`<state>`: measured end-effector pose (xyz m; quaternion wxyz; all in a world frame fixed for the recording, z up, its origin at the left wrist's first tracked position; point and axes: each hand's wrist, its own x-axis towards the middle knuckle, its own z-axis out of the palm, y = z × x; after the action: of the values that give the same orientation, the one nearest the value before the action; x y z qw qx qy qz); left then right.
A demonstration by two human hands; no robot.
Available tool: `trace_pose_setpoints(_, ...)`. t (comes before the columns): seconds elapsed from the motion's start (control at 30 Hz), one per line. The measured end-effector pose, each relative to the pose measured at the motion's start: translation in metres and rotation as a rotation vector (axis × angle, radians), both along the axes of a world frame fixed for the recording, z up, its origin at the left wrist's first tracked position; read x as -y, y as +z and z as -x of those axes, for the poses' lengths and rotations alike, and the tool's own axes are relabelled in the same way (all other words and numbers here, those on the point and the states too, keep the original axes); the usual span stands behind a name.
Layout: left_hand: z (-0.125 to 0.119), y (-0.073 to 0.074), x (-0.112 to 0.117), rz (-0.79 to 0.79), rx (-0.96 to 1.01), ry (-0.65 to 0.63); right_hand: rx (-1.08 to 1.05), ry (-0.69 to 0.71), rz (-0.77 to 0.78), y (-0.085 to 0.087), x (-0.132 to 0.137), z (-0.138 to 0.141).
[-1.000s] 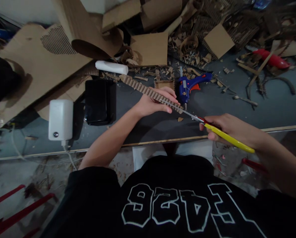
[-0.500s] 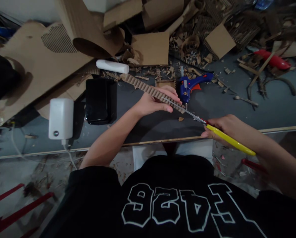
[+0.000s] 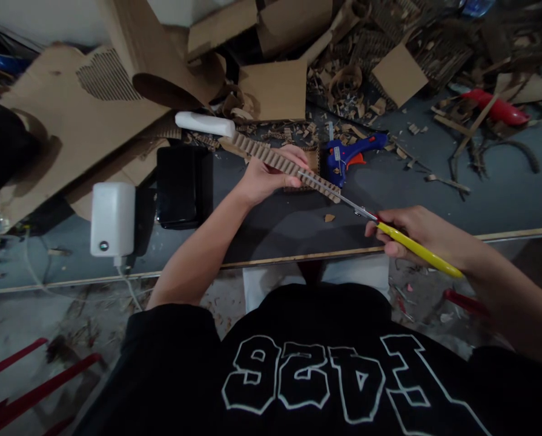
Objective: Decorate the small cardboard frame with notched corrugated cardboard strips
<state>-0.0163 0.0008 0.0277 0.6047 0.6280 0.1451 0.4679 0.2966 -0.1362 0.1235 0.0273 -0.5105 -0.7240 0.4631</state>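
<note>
Corrugated brown cardboard makes up the narrow strip (image 3: 286, 167) at the centre of the frame, slanting from upper left to lower right above the grey tabletop (image 3: 271, 233). The left hand (image 3: 262, 180) grips it, thumb along the lower edge and fingers beyond the upper one. Right of centre, the right hand (image 3: 416, 227) is wrapped around yellow-handled scissors (image 3: 366, 212), whose blades lie along the lower right part of the strip; whether they have cut into it I cannot tell. Just above that end lies a blue hot glue gun (image 3: 341, 156) with an orange trigger. A shallow cardboard tray (image 3: 315, 160) sits partly hidden behind the left hand. Left of centre are a glossy black case (image 3: 177, 186) and, farther left, a white power adapter (image 3: 112, 219). Cardboard scraps (image 3: 347, 82) crowd the top of the frame.
</note>
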Motion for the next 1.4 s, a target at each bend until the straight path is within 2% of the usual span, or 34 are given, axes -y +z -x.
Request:
trace_pose_setpoints(0.17,0.001,-0.006,-0.001,-0.037,0.037,-0.075,-0.033,0.028,-0.019,-0.001,-0.003,0.002)
trace_pose_setpoints(0.33,0.001,0.001,0.004,0.077,-0.075,-0.012,0.083,0.062,-0.065,-0.001,-0.002,0.006)
trace_pose_setpoints(0.43,0.0,0.003,0.005,0.09,-0.115,-0.01,0.142,0.048,-0.104,-0.002,0.001,0.009)
trace_pose_setpoints(0.7,-0.002,0.005,0.006,0.135,-0.074,0.012,0.154,0.04,-0.153,-0.004,0.006,0.007)
trace_pose_setpoints(0.9,-0.002,0.004,0.003,0.099,-0.049,-0.045,0.11,0.01,-0.06,-0.005,0.004,0.002)
trace_pose_setpoints(1.07,-0.004,0.009,0.007,0.097,-0.075,-0.058,0.023,0.009,-0.005,0.001,0.003,0.003)
trace_pose_setpoints(1.23,-0.004,0.01,0.011,0.093,-0.087,-0.043,0.09,0.031,0.006,0.007,0.001,0.009)
trace_pose_setpoints(1.4,-0.003,0.008,0.009,0.064,0.001,-0.102,0.206,0.003,0.002,0.007,0.003,0.016)
